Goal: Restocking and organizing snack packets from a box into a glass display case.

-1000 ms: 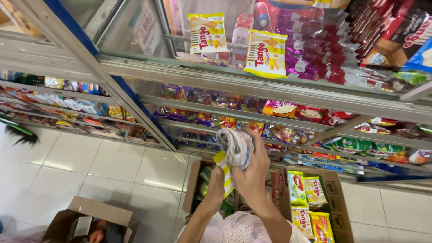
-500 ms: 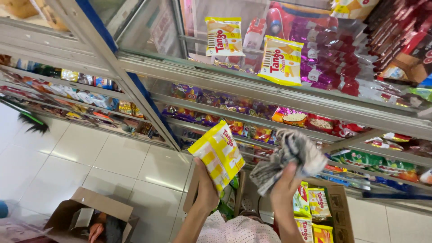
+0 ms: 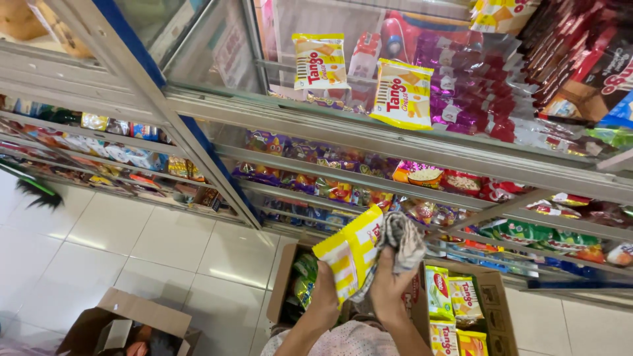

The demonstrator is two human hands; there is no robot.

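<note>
Both forearms cut off at bottom centre. Left hand (image 3: 326, 295) raised, fingers clamped on lower edge of yellow-and-white striped snack packet (image 3: 350, 253); right hand (image 3: 389, 290) fisted around crumpled grey checked cloth (image 3: 400, 238) touching packet, fingertips hidden. Open cardboard box (image 3: 496, 296) below, partly covered.

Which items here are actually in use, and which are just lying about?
In use: yellow wafer pack in left hand; grey cloth in right hand, pressed against the pack.

Lying about: open snack box, shelf packs, corner box.
</note>
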